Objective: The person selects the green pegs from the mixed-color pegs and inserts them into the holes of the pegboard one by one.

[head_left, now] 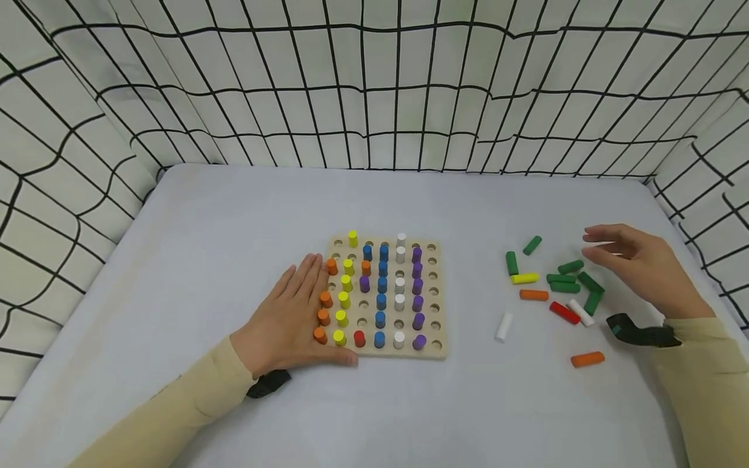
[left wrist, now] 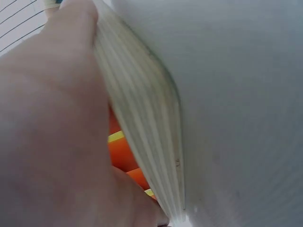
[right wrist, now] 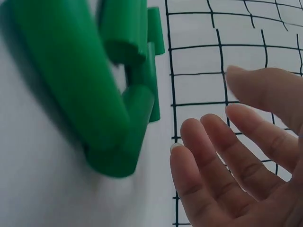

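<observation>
A wooden pegboard [head_left: 443, 312] lies flat on the table, with rows of orange, yellow, blue, white and purple pegs and one red peg [head_left: 359, 338] standing in its holes. My left hand [head_left: 292, 318] rests along its left edge, fingers straight and thumb at the front edge. The left wrist view shows the board's side [left wrist: 147, 109] close beside that hand. To the right, my right hand [head_left: 649, 263] hovers above the table near several loose green pegs [head_left: 570, 267]. Its fingers are relaxed and nothing is between them; the right wrist view shows green pegs [right wrist: 71, 71] beside it.
Among the loose pegs lie a yellow peg [head_left: 525, 278], orange pegs [head_left: 588, 359], a red peg [head_left: 564, 312] and white pegs [head_left: 504, 327]. Black wire grid [head_left: 380, 88] walls enclose the back and sides of the white table [head_left: 246, 214].
</observation>
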Motion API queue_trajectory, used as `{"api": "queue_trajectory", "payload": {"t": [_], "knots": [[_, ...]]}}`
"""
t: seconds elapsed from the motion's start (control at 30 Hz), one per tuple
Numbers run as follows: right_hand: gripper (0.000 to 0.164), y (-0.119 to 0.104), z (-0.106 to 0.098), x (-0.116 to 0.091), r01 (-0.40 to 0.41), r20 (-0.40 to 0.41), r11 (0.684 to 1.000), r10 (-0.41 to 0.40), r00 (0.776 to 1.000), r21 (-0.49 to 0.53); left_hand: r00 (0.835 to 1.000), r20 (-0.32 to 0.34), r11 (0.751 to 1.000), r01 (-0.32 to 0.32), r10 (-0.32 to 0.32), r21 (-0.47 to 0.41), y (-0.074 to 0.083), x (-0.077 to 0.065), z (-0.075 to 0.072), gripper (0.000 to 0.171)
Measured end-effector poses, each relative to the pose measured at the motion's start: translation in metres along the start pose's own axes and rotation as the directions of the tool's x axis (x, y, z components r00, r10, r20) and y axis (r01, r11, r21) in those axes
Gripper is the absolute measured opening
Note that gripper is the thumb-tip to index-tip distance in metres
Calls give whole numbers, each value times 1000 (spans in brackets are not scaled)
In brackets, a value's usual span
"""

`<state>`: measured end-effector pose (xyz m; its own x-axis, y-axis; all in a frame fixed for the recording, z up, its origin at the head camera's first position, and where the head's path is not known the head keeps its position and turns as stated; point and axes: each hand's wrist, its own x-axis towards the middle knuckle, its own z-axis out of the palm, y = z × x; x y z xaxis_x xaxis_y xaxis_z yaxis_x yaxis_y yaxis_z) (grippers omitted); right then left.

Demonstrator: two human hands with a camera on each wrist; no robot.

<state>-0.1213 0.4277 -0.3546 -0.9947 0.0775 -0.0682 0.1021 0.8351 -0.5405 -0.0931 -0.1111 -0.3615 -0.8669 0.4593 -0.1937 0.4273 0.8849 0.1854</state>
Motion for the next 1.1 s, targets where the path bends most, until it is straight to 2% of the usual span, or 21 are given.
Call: {"api": "queue_trajectory", "payload": {"t": [0.23, 0.4, 0.93, 1.1], "knots": [[67, 13, -3, 5, -6, 142, 999, 13, 990, -50, 1000, -10, 1000, -6, 6, -6, -2, 0, 2, 145], [65, 23, -6, 4, -1, 202, 996, 19, 979, -91, 1000, 2, 1000, -9, 9, -21, -1, 1, 3, 145], [66, 15, -4, 5, 32, 232, 995, -9, 973, -97, 1000, -8, 999, -5, 5, -45, -3, -1, 8, 147], [60, 14, -2, 3, 38, 241, 994, -11, 970, -106, 1000, -13, 998, -9, 8, -57, -3, -2, 8, 148]]}}
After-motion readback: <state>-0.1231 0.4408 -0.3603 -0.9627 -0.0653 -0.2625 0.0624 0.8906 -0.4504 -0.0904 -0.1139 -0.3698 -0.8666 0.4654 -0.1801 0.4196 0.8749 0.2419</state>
